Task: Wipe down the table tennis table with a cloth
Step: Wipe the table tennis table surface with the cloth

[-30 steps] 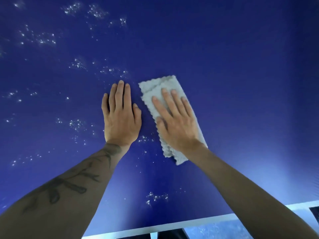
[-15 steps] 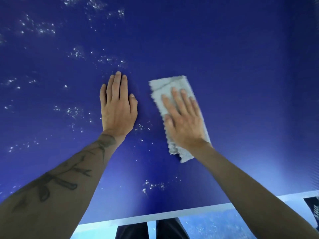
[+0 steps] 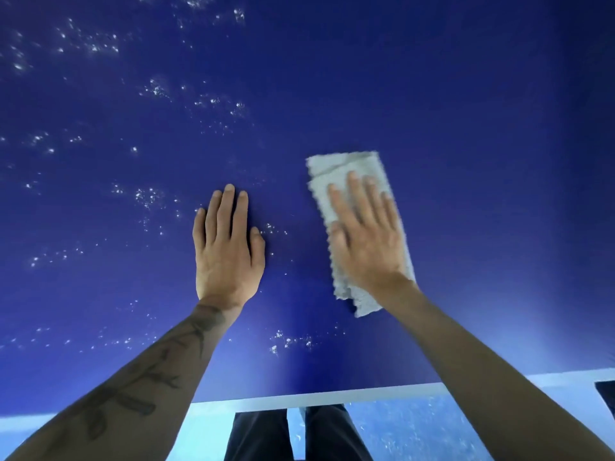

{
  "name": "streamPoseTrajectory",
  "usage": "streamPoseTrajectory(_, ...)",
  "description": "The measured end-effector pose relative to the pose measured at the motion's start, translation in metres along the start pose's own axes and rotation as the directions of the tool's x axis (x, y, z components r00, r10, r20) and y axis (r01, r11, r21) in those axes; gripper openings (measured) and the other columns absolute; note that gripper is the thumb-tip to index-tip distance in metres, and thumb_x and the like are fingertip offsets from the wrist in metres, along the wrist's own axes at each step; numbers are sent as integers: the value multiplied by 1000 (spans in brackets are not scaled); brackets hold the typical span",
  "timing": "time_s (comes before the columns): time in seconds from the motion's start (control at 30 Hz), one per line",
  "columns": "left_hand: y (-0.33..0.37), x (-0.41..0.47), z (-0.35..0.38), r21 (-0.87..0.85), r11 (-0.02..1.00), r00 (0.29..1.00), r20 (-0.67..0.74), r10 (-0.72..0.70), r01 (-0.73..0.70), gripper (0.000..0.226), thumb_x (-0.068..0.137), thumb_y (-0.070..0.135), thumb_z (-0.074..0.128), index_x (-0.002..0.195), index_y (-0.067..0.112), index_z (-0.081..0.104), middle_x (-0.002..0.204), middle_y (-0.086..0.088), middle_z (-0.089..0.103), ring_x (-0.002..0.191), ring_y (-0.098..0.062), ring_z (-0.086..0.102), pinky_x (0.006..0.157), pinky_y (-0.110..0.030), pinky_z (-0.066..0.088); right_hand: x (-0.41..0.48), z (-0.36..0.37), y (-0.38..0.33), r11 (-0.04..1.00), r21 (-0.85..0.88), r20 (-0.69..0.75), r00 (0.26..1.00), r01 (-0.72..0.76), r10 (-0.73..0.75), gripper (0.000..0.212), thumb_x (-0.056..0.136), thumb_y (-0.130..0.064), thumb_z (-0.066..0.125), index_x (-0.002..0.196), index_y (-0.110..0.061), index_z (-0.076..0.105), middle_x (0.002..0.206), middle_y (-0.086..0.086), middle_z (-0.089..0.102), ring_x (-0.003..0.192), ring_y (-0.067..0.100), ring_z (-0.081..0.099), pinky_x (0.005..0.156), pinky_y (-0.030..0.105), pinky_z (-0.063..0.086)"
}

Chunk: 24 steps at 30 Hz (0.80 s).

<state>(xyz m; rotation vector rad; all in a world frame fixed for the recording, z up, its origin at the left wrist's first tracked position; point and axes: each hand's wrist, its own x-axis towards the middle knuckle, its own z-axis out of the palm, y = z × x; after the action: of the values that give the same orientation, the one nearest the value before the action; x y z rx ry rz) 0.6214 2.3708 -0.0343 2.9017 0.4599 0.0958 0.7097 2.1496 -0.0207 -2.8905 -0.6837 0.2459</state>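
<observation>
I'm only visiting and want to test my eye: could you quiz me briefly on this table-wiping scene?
1. True or false: the left hand rests on the bare table tennis table, off the grey cloth.
2. Most white specks lie: A) left of the cloth, B) right of it.
3. Which hand presses the cloth?
Key: 1 true; 2 A; 3 the right hand.

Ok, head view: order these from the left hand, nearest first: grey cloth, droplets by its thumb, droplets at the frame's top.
1. Droplets by the thumb, just right of the left hand.
2. Grey cloth, farther right, under the right hand.
3. Droplets at the top, far ahead.
</observation>
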Motion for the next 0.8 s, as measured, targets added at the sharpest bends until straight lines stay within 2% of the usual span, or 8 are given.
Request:
streamPoseTrajectory(0.1, -1, 0, 1, 0, 1000, 1000, -11, -1, 1, 57, 107, 27, 35, 160, 6, 38, 169, -13, 32, 158, -33, 28, 131, -50, 16, 34, -8, 16, 971, 11, -34, 970, -239, 239, 62, 111, -41, 25, 171, -27, 18, 179, 9, 10, 165, 32, 8, 133, 53, 11)
streamPoseTrajectory(0.17, 0, 1, 2, 3, 1000, 1000, -17, -4, 4, 57, 107, 26, 36, 160, 6, 39, 169, -13, 33, 158, -32, 28, 130, -50, 17, 56, -7, -7, 960, 37, -62, 959, -276, 278, 64, 110, -42, 22, 172, -26, 15, 179, 10, 8, 165, 33, 7, 134, 53, 8)
streamPoseTrajectory(0.3, 0, 3, 1, -19, 1000, 1000, -11, 6, -6, 57, 106, 24, 37, 160, 7, 37, 170, -12, 32, 158, -31, 26, 130, -52, 17, 30, 7, -60, 1000, 15, -3, 1000, -4, 4, 64, 109, -39, 24, 172, -27, 14, 180, 8, 5, 166, 31, 3, 134, 51, 6)
streamPoseTrajectory(0.4, 0, 3, 0, -23, 1000, 1000, -6, -1, 1, 58, 106, 25, 36, 161, 7, 36, 171, -12, 30, 159, -31, 25, 131, -50, 15, -10, 10, -42, 989, 5, 26, 988, 150, -150, 62, 111, -37, 31, 171, -29, 21, 179, 6, 11, 166, 28, 8, 134, 50, 11)
streamPoseTrajectory(0.53, 0, 1, 0, -15, 1000, 1000, -12, -11, 11, 58, 106, 25, 36, 160, 7, 37, 170, -11, 31, 158, -31, 25, 131, -49, 14, 9, -4, 9, 990, 13, -18, 990, -140, 141, 62, 111, -39, 28, 171, -29, 19, 179, 6, 11, 166, 29, 8, 133, 52, 12)
streamPoseTrajectory(0.63, 1, 2, 1, -11, 1000, 1000, -9, -15, 14, 58, 105, 25, 36, 160, 8, 38, 170, -11, 31, 158, -31, 25, 131, -49, 14, 44, -5, -10, 953, 44, -45, 953, -299, 301, 63, 112, -43, 18, 172, -28, 11, 180, 7, 2, 166, 30, 2, 134, 51, 4)
streamPoseTrajectory(0.7, 0, 2, 1, -13, 1000, 1000, -11, -11, 10, 58, 105, 25, 35, 160, 8, 37, 170, -11, 31, 159, -31, 25, 131, -49, 14, 48, 0, -42, 976, 41, -38, 976, -213, 215, 63, 111, -42, 19, 172, -27, 12, 180, 8, 4, 166, 31, 3, 134, 51, 4)
streamPoseTrajectory(0.8, -1, 1, 1, -24, 1000, 1000, -10, 5, -5, 58, 106, 24, 36, 161, 8, 35, 171, -12, 28, 159, -31, 23, 131, -49, 13, 10, 12, -61, 995, 5, 4, 995, 95, -95, 60, 112, -37, 26, 171, -27, 19, 179, 7, 9, 166, 30, 6, 134, 51, 9)
